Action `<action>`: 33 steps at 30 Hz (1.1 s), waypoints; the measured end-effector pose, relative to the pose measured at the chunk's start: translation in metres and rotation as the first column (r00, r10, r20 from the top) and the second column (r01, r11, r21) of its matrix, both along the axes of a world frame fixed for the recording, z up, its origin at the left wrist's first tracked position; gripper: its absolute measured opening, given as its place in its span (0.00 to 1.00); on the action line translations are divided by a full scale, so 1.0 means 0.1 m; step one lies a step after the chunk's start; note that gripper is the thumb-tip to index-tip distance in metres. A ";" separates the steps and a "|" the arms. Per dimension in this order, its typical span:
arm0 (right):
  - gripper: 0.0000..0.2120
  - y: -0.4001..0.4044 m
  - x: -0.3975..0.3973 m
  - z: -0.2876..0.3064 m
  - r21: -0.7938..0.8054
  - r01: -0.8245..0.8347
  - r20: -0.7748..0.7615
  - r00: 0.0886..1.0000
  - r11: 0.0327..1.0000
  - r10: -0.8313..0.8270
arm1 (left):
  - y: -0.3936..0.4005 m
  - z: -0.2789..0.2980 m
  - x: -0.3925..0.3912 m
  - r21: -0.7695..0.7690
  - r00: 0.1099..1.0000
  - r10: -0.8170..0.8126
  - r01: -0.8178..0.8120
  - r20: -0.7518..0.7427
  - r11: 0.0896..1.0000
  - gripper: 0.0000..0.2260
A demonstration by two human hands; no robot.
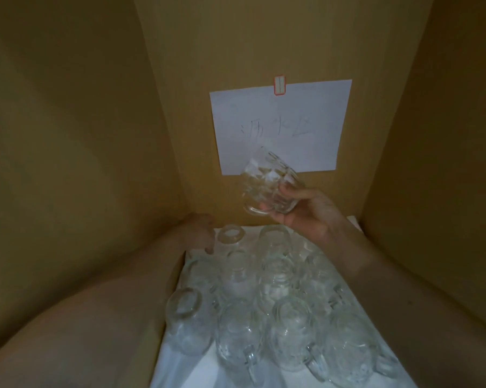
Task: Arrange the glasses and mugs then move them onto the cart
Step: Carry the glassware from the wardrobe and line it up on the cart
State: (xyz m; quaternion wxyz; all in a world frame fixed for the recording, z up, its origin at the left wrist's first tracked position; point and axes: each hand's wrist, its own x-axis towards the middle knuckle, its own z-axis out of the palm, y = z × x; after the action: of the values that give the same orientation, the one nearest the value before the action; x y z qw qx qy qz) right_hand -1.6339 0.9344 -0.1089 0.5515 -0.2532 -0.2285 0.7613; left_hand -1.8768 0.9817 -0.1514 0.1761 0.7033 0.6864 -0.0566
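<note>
My right hand [303, 217] grips a clear faceted glass mug [267, 180], held tilted in the air in front of the back wall. Below it, several clear glass mugs [281, 329] stand upside down in rows on a white surface [180, 368]. My left hand [198, 231] reaches to the back left of the rows, its fingers hanging loosely beside an upturned mug [230, 235] there, holding nothing. Handles of the front mugs point toward me.
Brown walls enclose the space on the left, back [236, 51] and right, like the inside of a cabinet. A white paper sheet [297, 119] with handwriting is taped to the back wall. The light is dim.
</note>
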 end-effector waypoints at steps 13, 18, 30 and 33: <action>0.18 0.07 -0.17 -0.10 -0.108 -0.026 -0.122 0.992 0.994 0.012 | -0.06 -0.01 -0.14 0.123 0.986 0.031 -0.052 0.164 0.991 0.22; 0.27 -0.10 -0.20 0.04 -0.118 0.011 -0.139 0.990 0.993 -0.027 | -0.19 0.38 -0.06 0.238 0.993 0.050 -0.075 0.107 0.968 0.23; 0.25 -0.66 0.13 0.57 0.065 0.156 -0.035 0.987 0.986 -0.154 | -0.40 1.35 0.41 0.248 0.445 0.088 -0.640 0.891 0.728 0.36; 0.21 -0.81 0.21 0.73 0.078 0.228 0.057 0.971 0.971 -0.232 | -0.50 1.40 0.49 0.007 0.149 0.109 -0.617 0.983 0.787 0.40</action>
State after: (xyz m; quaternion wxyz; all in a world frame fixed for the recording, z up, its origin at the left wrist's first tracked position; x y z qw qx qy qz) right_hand -1.6124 0.8533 -0.0355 0.6368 -0.2832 -0.2426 0.6748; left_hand -1.8280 0.9314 -0.0114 0.4076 0.4122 0.5810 0.5713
